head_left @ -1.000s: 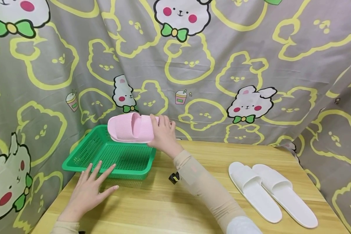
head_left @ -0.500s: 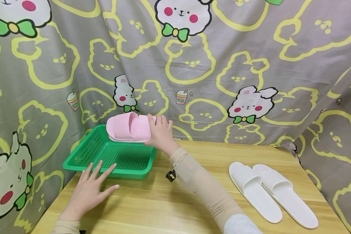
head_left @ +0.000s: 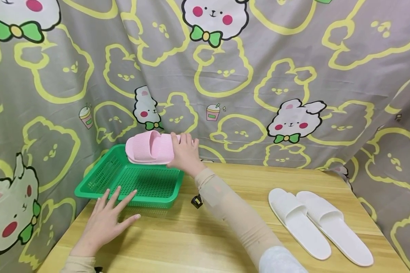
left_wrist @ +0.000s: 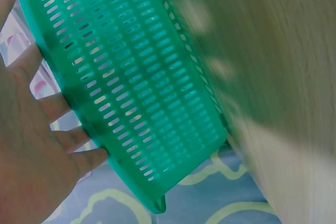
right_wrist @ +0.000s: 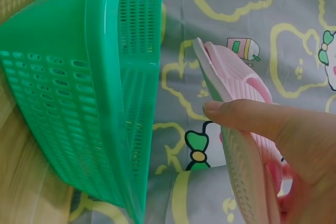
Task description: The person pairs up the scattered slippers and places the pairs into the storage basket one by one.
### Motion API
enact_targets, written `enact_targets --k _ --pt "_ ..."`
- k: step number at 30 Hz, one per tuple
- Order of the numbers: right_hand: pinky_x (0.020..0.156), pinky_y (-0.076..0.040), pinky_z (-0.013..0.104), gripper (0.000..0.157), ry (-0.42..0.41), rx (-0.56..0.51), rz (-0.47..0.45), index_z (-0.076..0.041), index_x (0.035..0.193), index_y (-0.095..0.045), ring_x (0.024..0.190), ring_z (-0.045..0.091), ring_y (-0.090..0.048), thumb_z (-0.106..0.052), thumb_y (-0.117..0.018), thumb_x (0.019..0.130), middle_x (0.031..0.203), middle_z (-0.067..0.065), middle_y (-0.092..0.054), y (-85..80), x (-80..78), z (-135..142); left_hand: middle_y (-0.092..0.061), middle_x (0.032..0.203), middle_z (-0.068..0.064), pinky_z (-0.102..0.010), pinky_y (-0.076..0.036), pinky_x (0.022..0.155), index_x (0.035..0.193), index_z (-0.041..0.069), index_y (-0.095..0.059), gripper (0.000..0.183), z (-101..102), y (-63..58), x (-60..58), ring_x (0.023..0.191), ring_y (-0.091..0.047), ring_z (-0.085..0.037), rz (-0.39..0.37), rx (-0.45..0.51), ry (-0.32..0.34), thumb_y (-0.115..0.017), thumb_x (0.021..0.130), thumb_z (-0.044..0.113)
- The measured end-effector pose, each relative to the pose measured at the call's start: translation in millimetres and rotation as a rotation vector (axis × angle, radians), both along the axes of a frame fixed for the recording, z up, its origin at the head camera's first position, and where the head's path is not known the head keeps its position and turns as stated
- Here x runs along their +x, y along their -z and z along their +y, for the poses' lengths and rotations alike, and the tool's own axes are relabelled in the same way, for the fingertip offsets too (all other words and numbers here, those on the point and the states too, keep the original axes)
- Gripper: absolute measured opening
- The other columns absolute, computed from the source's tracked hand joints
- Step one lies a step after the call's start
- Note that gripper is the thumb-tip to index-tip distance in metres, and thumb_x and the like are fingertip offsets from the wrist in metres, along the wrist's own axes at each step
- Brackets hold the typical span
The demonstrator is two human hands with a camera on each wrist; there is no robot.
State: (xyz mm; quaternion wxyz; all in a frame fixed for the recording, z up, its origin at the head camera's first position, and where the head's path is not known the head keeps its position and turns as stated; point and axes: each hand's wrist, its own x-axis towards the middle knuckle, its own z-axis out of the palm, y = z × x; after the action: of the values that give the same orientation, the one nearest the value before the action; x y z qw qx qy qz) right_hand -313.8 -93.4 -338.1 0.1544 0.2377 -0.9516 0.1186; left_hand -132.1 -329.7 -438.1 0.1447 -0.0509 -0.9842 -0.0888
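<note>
My right hand [head_left: 186,153] grips a pink ribbed slipper [head_left: 143,148] by its heel end, thumb along the sole in the right wrist view. The slipper's toe points left, above the far part of a green perforated basket [head_left: 175,191]; in the right wrist view a gap separates slipper [right_wrist: 236,72] and basket rim [right_wrist: 102,77]. My left hand [head_left: 104,223] has its fingers spread, fingertips at the basket's near rim. In the left wrist view those fingertips reach the rim of the basket [left_wrist: 121,77] from outside.
A pair of white slippers, one on the left [head_left: 307,235] and one on the right [head_left: 348,237], lies on the wooden table [head_left: 232,242] at right. A small black object [head_left: 196,201] shows beside my right forearm. A patterned grey curtain [head_left: 232,83] hangs behind the table and along its sides.
My right hand has shifted slightly left with the pink slipper, which stays over the basket. The left hand keeps its place at the rim.
</note>
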Motion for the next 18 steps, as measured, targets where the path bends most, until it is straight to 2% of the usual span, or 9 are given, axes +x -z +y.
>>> enact_targets --k 6,18 --pt "0.103 -0.030 0.046 0.121 0.012 0.042 -0.046 -0.020 0.153 -0.022 0.131 0.025 -0.032 -0.062 -0.085 0.059 0.141 0.009 -0.039 1.1 -3.3 -8.4 -0.030 0.155 -0.028 -0.076 -0.017 0.108 0.150 0.040 -0.033 0.077 -0.4 2.1 0.3 0.142 -0.017 -0.058 0.012 0.007 0.003 -0.063 0.083 0.064" --pt "0.102 -0.031 0.046 0.123 0.031 0.095 -0.060 -0.020 0.154 -0.021 0.131 0.025 -0.034 -0.067 -0.082 0.058 0.141 0.010 -0.040 -4.4 -7.9 -20.6 -0.031 0.154 -0.028 -0.076 -0.019 0.107 0.150 0.040 -0.034 0.077 -0.1 0.6 -0.4 0.141 -0.018 -0.058 0.022 0.007 0.001 -0.063 0.083 0.064"
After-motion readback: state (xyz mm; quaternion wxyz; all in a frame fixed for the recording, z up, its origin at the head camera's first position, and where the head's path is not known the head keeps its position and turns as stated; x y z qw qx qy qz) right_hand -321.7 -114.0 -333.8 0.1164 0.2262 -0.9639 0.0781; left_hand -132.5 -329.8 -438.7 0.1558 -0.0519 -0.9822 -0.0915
